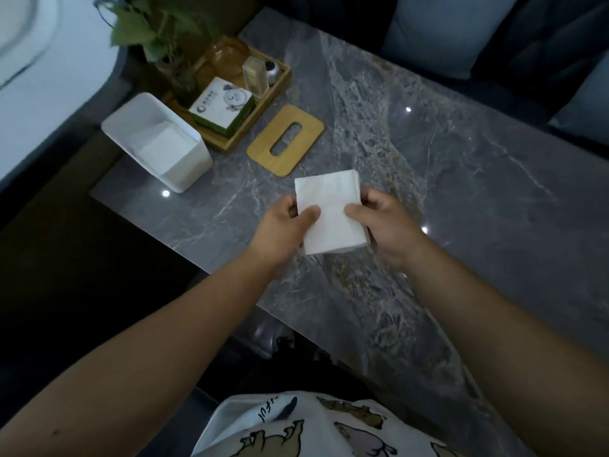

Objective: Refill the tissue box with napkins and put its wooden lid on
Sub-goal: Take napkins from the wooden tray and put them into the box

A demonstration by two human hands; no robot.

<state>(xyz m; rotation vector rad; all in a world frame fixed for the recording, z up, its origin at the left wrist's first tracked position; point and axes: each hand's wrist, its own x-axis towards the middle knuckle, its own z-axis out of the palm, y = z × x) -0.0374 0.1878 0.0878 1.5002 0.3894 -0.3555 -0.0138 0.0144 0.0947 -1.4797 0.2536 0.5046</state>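
I hold a white stack of napkins (329, 209) above the grey marble table (445, 179), gripped from both sides. My left hand (285, 230) pinches its left edge and my right hand (384, 225) its right edge. The white tissue box (184, 173) stands open at the table's far left corner, with white napkins (161, 146) inside it. Its wooden lid (285, 140), with an oval slot, lies flat on the table between the box and my hands.
A wooden tray (263, 100) behind the lid carries a green-and-white packet (222, 105), a plant (161, 34), a glass jar and small containers. Dark sofa cushions (494, 34) line the far side. The table's near edge runs diagonally below my forearms.
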